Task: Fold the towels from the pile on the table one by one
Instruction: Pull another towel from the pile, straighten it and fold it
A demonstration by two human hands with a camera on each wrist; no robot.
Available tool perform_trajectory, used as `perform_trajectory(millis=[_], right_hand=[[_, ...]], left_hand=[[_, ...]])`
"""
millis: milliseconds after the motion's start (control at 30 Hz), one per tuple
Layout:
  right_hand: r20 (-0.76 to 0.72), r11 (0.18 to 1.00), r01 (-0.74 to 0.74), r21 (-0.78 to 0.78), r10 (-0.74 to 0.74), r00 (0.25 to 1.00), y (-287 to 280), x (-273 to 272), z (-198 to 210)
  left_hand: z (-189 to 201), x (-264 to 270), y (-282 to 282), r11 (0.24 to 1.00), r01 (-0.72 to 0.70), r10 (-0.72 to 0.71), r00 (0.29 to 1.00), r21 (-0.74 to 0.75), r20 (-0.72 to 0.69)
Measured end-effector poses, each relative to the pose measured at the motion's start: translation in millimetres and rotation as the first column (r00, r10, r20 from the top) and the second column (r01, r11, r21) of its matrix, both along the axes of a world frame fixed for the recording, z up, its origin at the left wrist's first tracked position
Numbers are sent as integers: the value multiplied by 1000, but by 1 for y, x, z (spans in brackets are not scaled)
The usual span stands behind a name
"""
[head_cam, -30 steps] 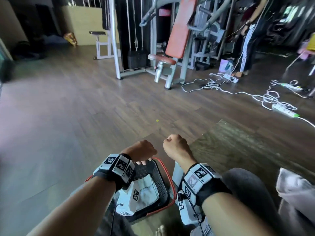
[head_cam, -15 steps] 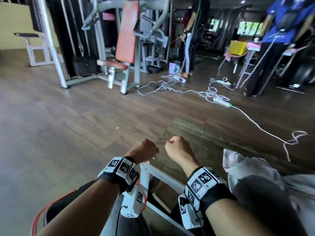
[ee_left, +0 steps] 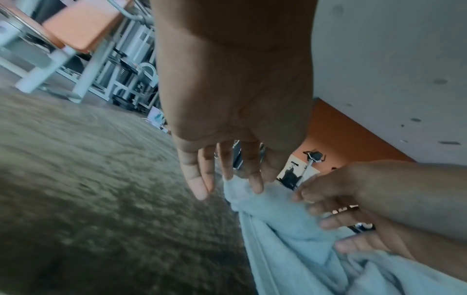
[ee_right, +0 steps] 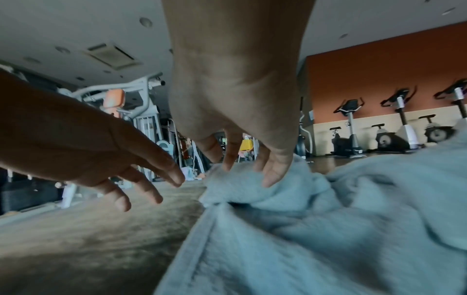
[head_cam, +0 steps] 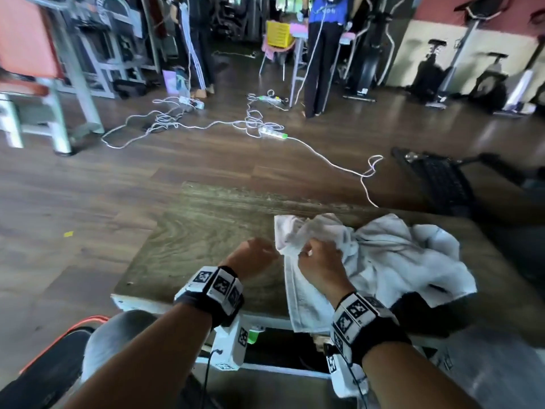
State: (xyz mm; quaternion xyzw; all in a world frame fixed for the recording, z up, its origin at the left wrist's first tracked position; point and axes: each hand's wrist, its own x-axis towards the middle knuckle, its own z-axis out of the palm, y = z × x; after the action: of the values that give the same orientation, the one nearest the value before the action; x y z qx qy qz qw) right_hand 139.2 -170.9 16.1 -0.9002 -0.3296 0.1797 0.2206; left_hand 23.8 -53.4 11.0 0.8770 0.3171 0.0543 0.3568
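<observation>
A crumpled pile of white towels (head_cam: 398, 261) lies on the right half of the wood-grain table (head_cam: 206, 231). One towel's end hangs over the table's front edge. My right hand (head_cam: 318, 252) reaches onto the pile's left end, its straight fingers (ee_right: 272, 175) touching the towel (ee_right: 303, 229). Just left of it, my left hand (head_cam: 256, 249) hovers over bare table with fingers extended, and its fingertips (ee_left: 255, 187) meet the towel's (ee_left: 278, 229) edge. Neither hand holds cloth.
White cables and power strips (head_cam: 271, 132) trail over the floor beyond the table. A gym machine (head_cam: 44, 69) stands far left. People stand at the back (head_cam: 321, 54). A black mesh object (head_cam: 436, 178) sits beyond the table's right corner, and a red-rimmed basket (head_cam: 59, 335) lies at lower left.
The view has swung right from the floor onto the table. Both hands, earlier closed fists above my lap, have opened and reached the left end of the towel pile.
</observation>
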Motion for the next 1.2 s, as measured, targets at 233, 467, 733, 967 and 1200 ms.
perform_trajectory(millis=[233, 467, 733, 967, 1200], right_hand=[[-43, 999, -18, -42, 16, 999, -29, 53, -43], [13, 927, 38, 373, -47, 999, -32, 51, -40], [143, 685, -53, 726, -76, 987, -39, 38, 10], [37, 706, -28, 707, 3, 999, -49, 25, 32], [-26, 840, -249, 482, 298, 954, -50, -3, 37]], left_hand=[[-38, 61, -13, 996, 86, -88, 994, -23, -72], [-35, 62, -16, 996, -62, 55, 991, 59, 122], [6, 47, -19, 946, -304, 280, 941, 114, 187], [41, 16, -28, 958, -284, 276, 864, -45, 421], [85, 18, -49, 957, -159, 282, 708, -243, 647]])
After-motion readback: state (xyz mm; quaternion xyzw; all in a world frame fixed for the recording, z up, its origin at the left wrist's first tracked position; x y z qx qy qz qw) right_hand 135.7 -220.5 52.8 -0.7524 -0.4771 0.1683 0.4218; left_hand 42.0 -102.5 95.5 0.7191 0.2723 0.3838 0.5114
